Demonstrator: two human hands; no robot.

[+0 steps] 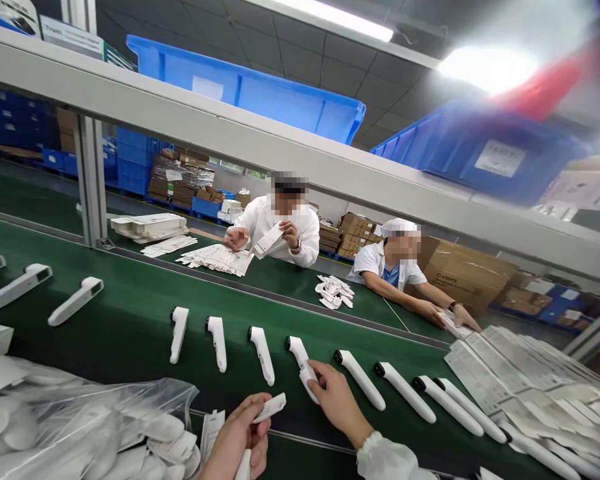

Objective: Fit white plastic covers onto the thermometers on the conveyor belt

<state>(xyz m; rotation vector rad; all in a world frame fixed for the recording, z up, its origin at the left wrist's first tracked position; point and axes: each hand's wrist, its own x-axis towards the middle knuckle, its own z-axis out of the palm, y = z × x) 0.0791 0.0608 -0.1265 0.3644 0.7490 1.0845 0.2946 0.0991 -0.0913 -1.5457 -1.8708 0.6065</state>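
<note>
You can read "Trust" on the left box (75, 40). Your left fingers (250, 402) pinch a white part (274, 407); your right fingers (321, 369) grip a white device (299, 355).

The green counter (140, 287) bore white handheld devices (363, 381), spaced from nine o'clock through six to four; white pieces (334, 291) lay heaped towards five.

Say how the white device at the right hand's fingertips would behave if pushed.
The white device probably feels stiff, given its moulded look. Its smooth surface suggests it may slide fairly easily. Its bent shape would likely stop it rolling far.
</note>
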